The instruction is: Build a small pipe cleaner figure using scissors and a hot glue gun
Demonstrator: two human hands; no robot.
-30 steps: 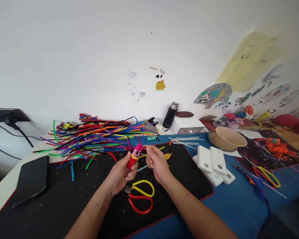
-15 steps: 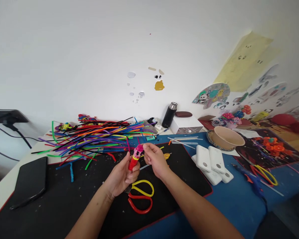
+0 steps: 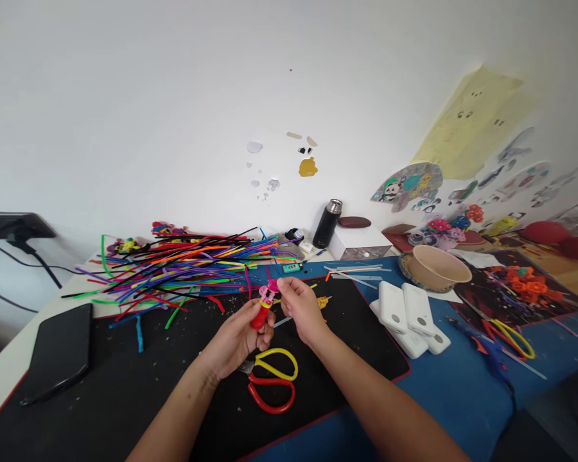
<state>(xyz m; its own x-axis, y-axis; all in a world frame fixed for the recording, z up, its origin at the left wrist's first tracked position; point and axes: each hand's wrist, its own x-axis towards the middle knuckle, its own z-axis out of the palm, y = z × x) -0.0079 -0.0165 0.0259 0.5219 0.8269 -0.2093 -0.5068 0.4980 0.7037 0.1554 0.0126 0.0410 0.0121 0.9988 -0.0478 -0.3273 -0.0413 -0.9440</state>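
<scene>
A small figure [image 3: 261, 313] with a red body, a yellow band, a pink face and a magenta hat is held tilted above the black mat. My left hand [image 3: 238, 337] is wrapped round its red body. At the hat's right side, my right hand [image 3: 302, 311] has its thumb and forefinger pinched together; whether they grip the hat or a thin strand is too small to tell. Scissors [image 3: 272, 398] with one yellow and one red handle lie just below my left hand. Behind my right hand lies a yellow item [image 3: 323, 301], partly hidden.
Colourful pipe cleaners [image 3: 173, 269] are piled at the back left, near a black tablet [image 3: 60, 346]. White devices [image 3: 409, 314], a bowl [image 3: 440, 266], a blue glue gun [image 3: 496, 359] and more scissors [image 3: 513, 337] lie to the right. A black bottle [image 3: 327, 224] stands by the wall.
My left hand has turned the figure slightly, so its face and hat tilt more to the right. A thin pink tip now shows above the hat. My right hand has barely moved.
</scene>
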